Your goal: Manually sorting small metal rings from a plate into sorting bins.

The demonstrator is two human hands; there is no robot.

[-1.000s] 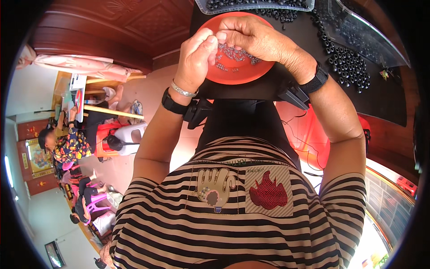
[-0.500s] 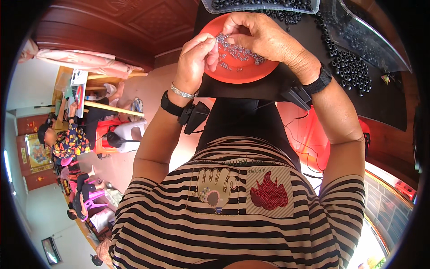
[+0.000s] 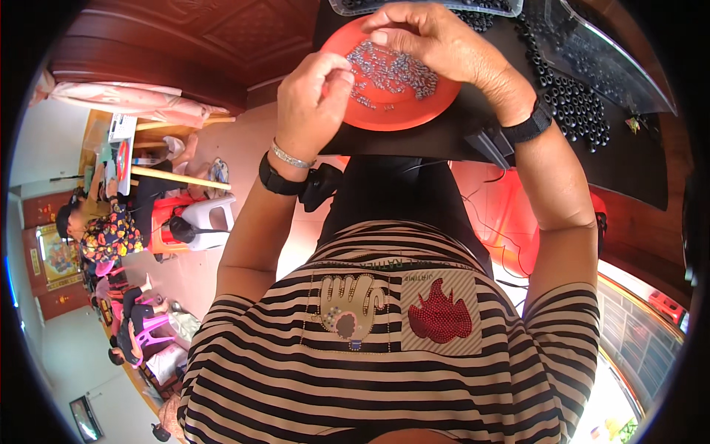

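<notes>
A round orange plate (image 3: 403,118) rests on the dark table, with many small silvery metal pieces (image 3: 407,74) scattered over it. My left hand (image 3: 314,96) is at the plate's left rim, thumb and fingers pinched together. Whatever those fingers hold is too small or hidden to make out. Over the plate's far side is my right hand (image 3: 444,46), its thumb bent in close to the index finger. Any piece between its fingertips cannot be made out.
Rows of small black ring-like parts (image 3: 573,111) lie on the table at right, beside a clear plastic box (image 3: 621,63). Another clear tray (image 3: 436,9) of black parts stands beyond the plate. A black device (image 3: 488,144) sits at the table's front edge. People sit working at far left.
My right hand has lifted off the metal pieces and moved away from my left hand. My left hand has shifted left and slightly nearer me, and more of the pile shows.
</notes>
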